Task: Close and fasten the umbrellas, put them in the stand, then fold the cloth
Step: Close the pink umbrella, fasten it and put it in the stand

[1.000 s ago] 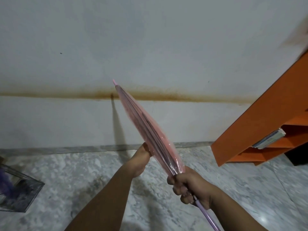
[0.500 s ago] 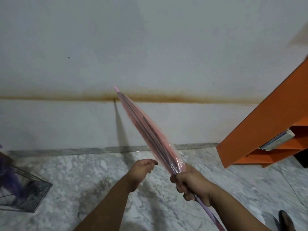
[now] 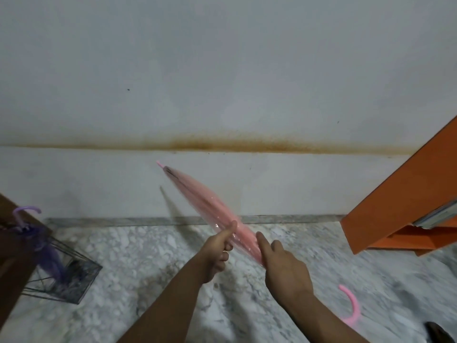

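The left hand (image 3: 218, 248) is curled into a loose fist with the thumb stretched up, and the lower part of the pink umbrella (image 3: 210, 214) is pinched between that thumb and the bent fingers. The right hand (image 3: 284, 266) is laid against the same umbrella just below the left, its index finger extended along the folded canopy; the other fingers are seen only from the back, so how tightly they are wrapped around the umbrella cannot be told. The umbrella is closed and is held in the air on a slant, with its small pink tip (image 3: 159, 164) pointed up and to the left toward the wall (image 3: 222, 70) and its curved pink handle (image 3: 352, 309) shown low at the right, beyond the right forearm. Some motion blur is seen on the canopy. A thin shadow of the umbrella is cast on the wall just left of it. At the far left, well apart from both hands, 1 purple umbrella (image 3: 47, 251) is stood tip-down in a dark wire stand (image 3: 71, 280) on the marble floor (image 3: 148, 256), its hooked handle raised above the rim. An orange shelf unit (image 3: 405, 199) is seen tilted at the right edge, with some papers (image 3: 437, 215) lying on 1 shelf. A rusty brown stain (image 3: 235, 144) is run across the wall.
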